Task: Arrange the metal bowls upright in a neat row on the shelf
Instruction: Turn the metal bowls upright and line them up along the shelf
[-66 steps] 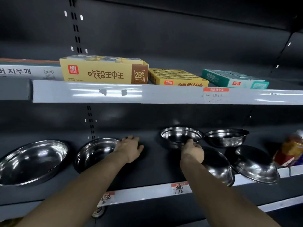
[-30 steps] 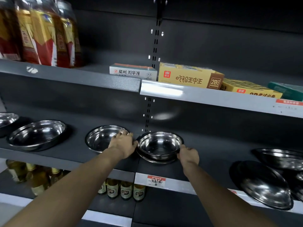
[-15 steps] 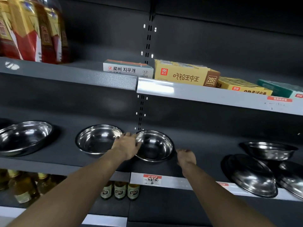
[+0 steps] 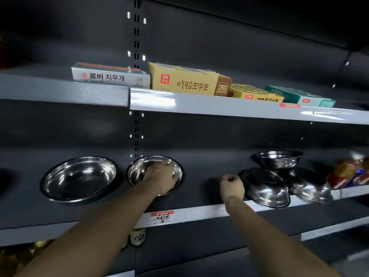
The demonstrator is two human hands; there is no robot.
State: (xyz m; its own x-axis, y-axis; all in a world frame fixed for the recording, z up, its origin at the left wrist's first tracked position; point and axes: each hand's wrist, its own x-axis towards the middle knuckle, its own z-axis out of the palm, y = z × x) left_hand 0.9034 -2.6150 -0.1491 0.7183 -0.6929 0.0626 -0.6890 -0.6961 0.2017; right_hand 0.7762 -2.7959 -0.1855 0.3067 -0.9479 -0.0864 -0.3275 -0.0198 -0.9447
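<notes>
Several steel bowls sit on the dark shelf (image 4: 199,188). A large upright bowl (image 4: 79,178) is at the left. Beside it stands a small upright bowl (image 4: 137,173); my left hand (image 4: 160,177) lies palm down over its right half, fingers on the far rim. To the right, an upside-down bowl (image 4: 267,189) leans over the shelf's front edge. My right hand (image 4: 231,186) is next to its left rim, fingers curled with nothing in them. A second upside-down bowl (image 4: 309,187) lies further right, and an upright bowl (image 4: 278,159) stands behind the two.
The upper shelf (image 4: 219,105) carries a white box (image 4: 109,76), a yellow box (image 4: 185,82), a flat yellow box (image 4: 253,92) and a green box (image 4: 299,94). Snack packets (image 4: 349,172) lie at the far right. A bottle (image 4: 137,235) stands below the shelf.
The view has swung right. My left hand slid from the small bowl's left rim to over its right half. My right hand moved right, up to the upside-down bowl.
</notes>
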